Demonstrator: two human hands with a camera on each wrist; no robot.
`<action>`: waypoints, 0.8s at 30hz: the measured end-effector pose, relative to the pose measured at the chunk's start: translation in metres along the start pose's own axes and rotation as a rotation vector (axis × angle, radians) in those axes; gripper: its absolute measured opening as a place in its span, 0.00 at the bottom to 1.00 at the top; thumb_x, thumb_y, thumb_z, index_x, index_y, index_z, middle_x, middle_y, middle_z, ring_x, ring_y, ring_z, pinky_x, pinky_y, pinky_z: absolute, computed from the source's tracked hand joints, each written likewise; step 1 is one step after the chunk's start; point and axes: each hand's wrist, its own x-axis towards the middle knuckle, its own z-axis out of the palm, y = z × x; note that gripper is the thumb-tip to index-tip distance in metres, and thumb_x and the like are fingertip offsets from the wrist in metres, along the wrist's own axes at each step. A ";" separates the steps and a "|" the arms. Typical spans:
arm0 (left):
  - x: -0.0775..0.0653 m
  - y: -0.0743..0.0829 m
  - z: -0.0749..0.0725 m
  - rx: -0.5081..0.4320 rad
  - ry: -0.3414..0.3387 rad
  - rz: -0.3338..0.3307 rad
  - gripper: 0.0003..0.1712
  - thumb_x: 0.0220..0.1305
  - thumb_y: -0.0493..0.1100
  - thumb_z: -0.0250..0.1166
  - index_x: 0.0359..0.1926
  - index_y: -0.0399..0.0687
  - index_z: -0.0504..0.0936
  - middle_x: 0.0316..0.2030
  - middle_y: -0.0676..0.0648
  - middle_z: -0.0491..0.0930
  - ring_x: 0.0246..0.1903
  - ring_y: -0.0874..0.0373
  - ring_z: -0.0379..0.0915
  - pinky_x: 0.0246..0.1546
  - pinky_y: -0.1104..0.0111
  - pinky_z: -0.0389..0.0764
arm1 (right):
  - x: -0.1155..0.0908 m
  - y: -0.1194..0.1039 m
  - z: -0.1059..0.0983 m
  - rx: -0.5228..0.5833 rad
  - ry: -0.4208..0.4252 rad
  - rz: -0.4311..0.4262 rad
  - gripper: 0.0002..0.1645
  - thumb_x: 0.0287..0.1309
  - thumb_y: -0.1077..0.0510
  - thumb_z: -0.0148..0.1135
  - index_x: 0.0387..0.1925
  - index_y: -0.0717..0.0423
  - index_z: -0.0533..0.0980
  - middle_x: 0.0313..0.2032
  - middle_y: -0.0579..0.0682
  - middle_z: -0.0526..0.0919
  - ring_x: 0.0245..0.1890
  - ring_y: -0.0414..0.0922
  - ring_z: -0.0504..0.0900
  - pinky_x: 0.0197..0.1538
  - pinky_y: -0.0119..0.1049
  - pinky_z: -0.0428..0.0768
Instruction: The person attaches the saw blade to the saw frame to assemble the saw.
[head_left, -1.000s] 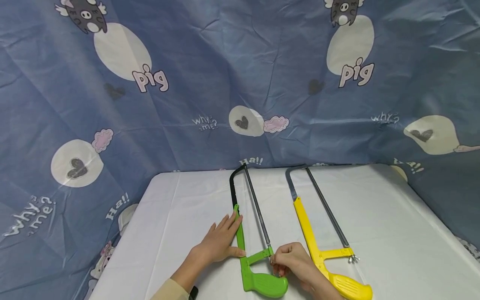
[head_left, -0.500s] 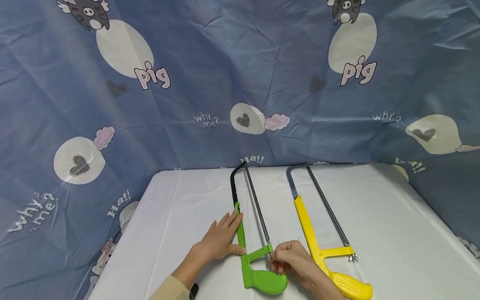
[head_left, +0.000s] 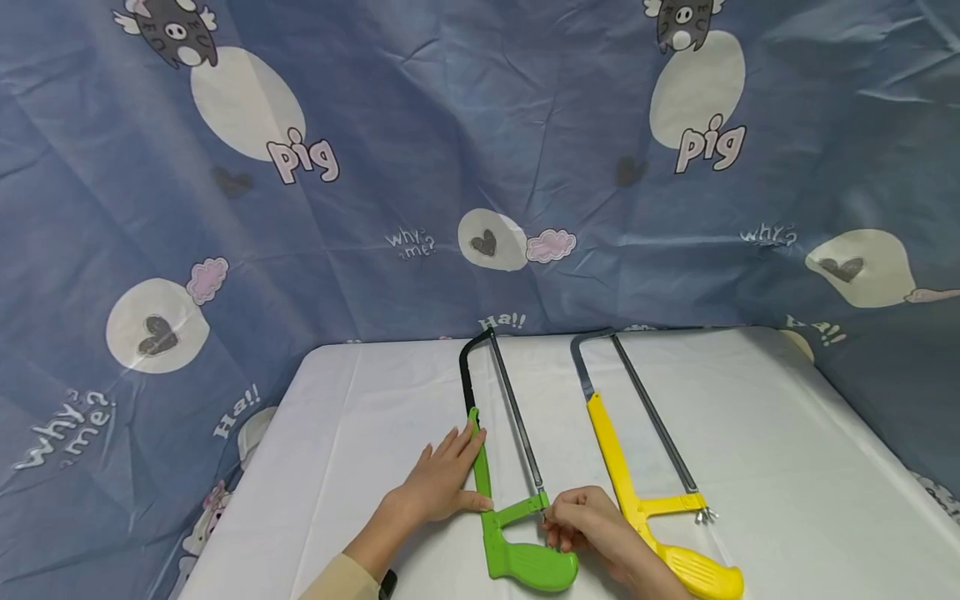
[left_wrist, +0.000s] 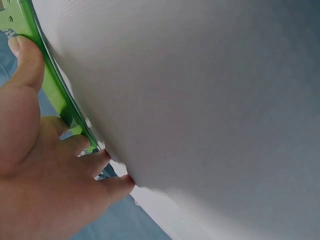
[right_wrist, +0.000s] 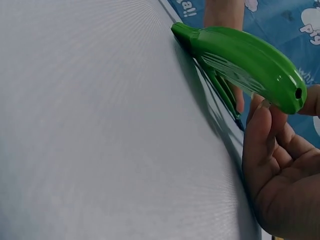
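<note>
A green hacksaw [head_left: 482,475] with a black front bow and a dark blade [head_left: 517,414] lies on the white table. My left hand [head_left: 438,483] rests on its frame, the fingers extended over the green bar and the thumb near the crosspiece. In the left wrist view the left hand [left_wrist: 55,165] lies along the green edge. My right hand [head_left: 585,525] pinches the wing nut at the blade's near end, just above the green handle [head_left: 538,568]. Fingertips mostly hide the nut. From the right wrist, curled fingers [right_wrist: 260,125] show beneath the handle.
Just right of the green saw lies a yellow hacksaw [head_left: 613,450] with a silver wing nut [head_left: 706,516] at its crosspiece. The white-covered table [head_left: 375,400] meets a blue patterned curtain [head_left: 420,167] at the back and sides.
My right fingers shift slightly at the wing nut. The left hand stays on the green frame, and both saws lie where they were.
</note>
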 end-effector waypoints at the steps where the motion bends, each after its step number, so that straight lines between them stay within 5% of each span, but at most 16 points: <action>1: 0.000 0.000 0.000 -0.001 0.002 0.001 0.61 0.56 0.69 0.66 0.79 0.46 0.49 0.79 0.38 0.44 0.77 0.35 0.43 0.68 0.31 0.53 | 0.000 0.000 0.000 -0.010 0.010 0.000 0.14 0.52 0.61 0.56 0.30 0.70 0.83 0.19 0.46 0.82 0.17 0.36 0.74 0.24 0.28 0.77; 9: 0.001 0.000 0.001 0.012 -0.015 0.001 0.60 0.57 0.68 0.65 0.79 0.46 0.47 0.79 0.38 0.42 0.77 0.34 0.41 0.68 0.30 0.51 | -0.002 0.001 0.002 -0.174 0.094 -0.026 0.14 0.55 0.58 0.61 0.22 0.66 0.81 0.15 0.44 0.78 0.16 0.38 0.73 0.24 0.30 0.74; 24: -0.001 0.005 -0.005 -0.041 -0.042 -0.032 0.61 0.56 0.70 0.66 0.79 0.47 0.48 0.80 0.43 0.44 0.78 0.36 0.40 0.68 0.30 0.49 | -0.014 -0.011 0.020 -0.765 0.330 -0.077 0.14 0.52 0.57 0.63 0.13 0.51 0.75 0.11 0.43 0.72 0.14 0.39 0.68 0.19 0.30 0.66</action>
